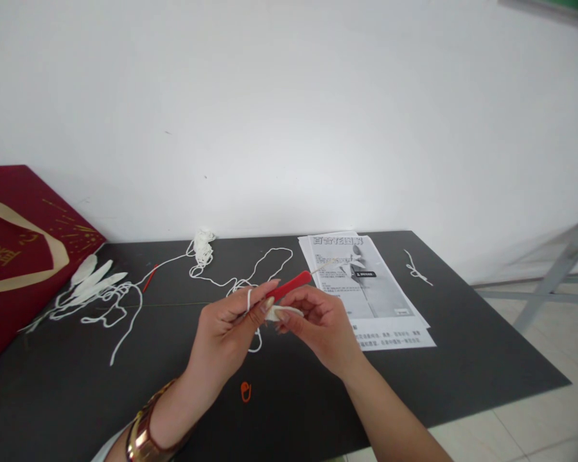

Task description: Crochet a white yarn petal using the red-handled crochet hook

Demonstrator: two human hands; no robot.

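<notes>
My left hand (231,327) is closed, its thumb and fingers pinching a small white crocheted piece (289,310). A strand of white yarn loops around its index finger. A crochet hook with a red handle (293,285) slants up to the right from the left fingertips, its thin shaft over the printed sheet. My right hand (320,324) is closed too, gripping the right side of the crocheted piece with thumb and fingers, just below the hook. Part of the piece is hidden by the fingers. An orange stitch marker (245,391) lies on the table below my hands.
White crocheted petals (94,282) with trailing yarn lie at the left, beside a dark red gift bag (29,237). A yarn bundle (203,247) sits near the wall. A thin red stick (150,278), printed sheets (390,298) and a yarn scrap (418,273) rest on the dark table (481,359).
</notes>
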